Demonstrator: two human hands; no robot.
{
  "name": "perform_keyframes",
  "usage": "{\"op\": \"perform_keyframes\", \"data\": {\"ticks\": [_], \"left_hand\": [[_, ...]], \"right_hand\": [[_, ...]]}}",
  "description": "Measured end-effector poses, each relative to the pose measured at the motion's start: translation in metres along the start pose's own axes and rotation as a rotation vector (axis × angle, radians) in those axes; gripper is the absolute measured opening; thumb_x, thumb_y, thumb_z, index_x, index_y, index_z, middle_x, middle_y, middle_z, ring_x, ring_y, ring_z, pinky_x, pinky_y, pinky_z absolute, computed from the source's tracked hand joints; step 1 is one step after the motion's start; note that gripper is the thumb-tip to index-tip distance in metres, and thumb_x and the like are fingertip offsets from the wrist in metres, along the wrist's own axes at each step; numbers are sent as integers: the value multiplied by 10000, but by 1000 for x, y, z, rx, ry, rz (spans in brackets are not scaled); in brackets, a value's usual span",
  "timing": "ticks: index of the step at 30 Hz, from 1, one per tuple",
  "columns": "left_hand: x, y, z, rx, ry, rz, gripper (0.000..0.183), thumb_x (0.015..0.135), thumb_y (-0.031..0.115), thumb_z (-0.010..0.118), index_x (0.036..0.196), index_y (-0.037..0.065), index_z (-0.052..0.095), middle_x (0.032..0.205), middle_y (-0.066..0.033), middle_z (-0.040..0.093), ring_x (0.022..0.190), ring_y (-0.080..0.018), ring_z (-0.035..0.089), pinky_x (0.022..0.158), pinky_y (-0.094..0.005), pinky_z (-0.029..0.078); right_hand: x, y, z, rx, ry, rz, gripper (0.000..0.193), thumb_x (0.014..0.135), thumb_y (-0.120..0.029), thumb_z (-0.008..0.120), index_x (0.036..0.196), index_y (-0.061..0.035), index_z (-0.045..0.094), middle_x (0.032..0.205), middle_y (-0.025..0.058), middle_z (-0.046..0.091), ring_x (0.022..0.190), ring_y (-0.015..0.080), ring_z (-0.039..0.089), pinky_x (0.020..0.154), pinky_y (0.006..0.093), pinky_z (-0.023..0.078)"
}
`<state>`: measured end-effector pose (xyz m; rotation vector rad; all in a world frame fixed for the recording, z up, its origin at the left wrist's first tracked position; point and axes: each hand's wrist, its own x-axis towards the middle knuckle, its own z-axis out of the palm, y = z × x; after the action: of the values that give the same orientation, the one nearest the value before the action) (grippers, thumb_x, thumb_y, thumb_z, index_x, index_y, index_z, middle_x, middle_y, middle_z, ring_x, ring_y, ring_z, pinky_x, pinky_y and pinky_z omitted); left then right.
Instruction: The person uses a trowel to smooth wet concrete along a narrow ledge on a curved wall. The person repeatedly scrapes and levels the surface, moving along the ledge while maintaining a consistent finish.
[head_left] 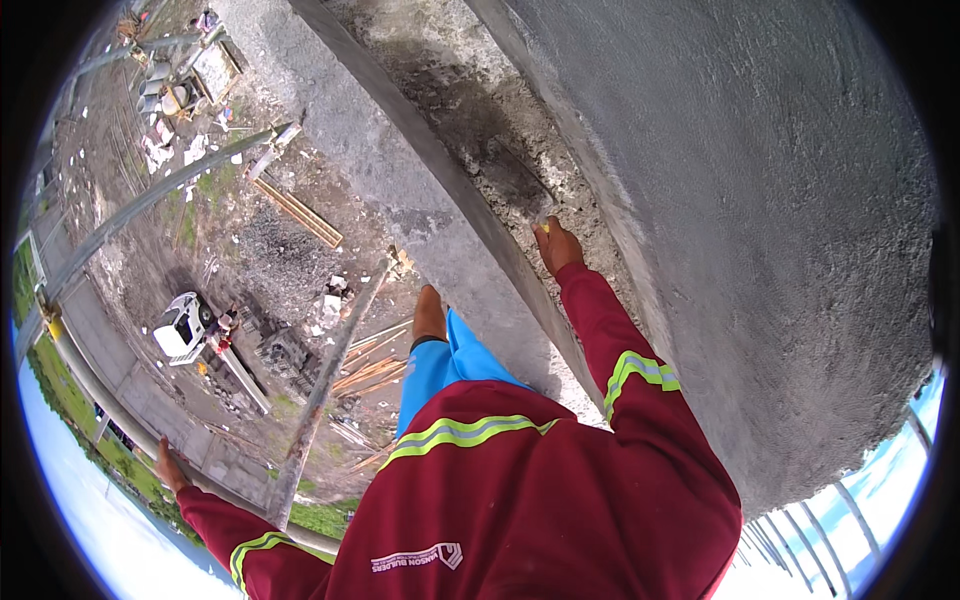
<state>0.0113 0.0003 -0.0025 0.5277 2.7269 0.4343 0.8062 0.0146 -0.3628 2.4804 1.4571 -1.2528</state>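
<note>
My right hand (558, 248) is closed on a yellow-handled tool (545, 228), of which only a bit of yellow shows plainly. Its far end blends into a dark, damp-looking patch (500, 165), so its kind is unclear. The hand is over a rough, crumbly concrete channel (590, 215), between a grey ledge (440, 230) and a plastered wall (750, 220). Out to the left, my left hand (172, 468) rests against a long metal scaffold pipe (105, 385) and seems to grip it. Its fingers are small and partly hidden.
Beyond the ledge is a long drop to the ground. Metal pipes (190, 175) and a slanting post (325, 410) cross that side. Far below are a white truck (185, 328), a gravel heap (285, 245) and wooden planks (370, 375). My bare foot (429, 312) is at the ledge.
</note>
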Motion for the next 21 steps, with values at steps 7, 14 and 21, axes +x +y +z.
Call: {"op": "perform_keyframes", "data": {"ticks": [7, 14, 21], "left_hand": [[-1, 4, 0, -49, -12, -48, 334, 741, 348, 709, 821, 56, 569, 524, -34, 461, 418, -141, 469, 399, -266, 391], [-3, 5, 1, -30, -15, -48, 322, 747, 346, 708, 764, 59, 564, 541, -34, 467, 429, -137, 462, 405, -270, 387], [-4, 3, 2, -6, 15, -49, 396, 757, 415, 682, 686, 58, 524, 551, -30, 453, 444, -133, 456, 412, -267, 380]], "right_hand": [[22, 8, 7, 105, 102, 151, 506, 922, -453, 423, 1163, -10, 456, 820, 290, 617, 773, 450, 605, 706, 517, 461], [-36, 61, -17, -87, -44, 141, 540, 923, -484, 397, 1191, -20, 459, 871, 270, 628, 826, 429, 606, 762, 505, 451], [-34, 57, 33, 65, 227, 267, 549, 910, -506, 408, 1128, -9, 491, 883, 303, 610, 847, 466, 590, 747, 510, 458]]}}
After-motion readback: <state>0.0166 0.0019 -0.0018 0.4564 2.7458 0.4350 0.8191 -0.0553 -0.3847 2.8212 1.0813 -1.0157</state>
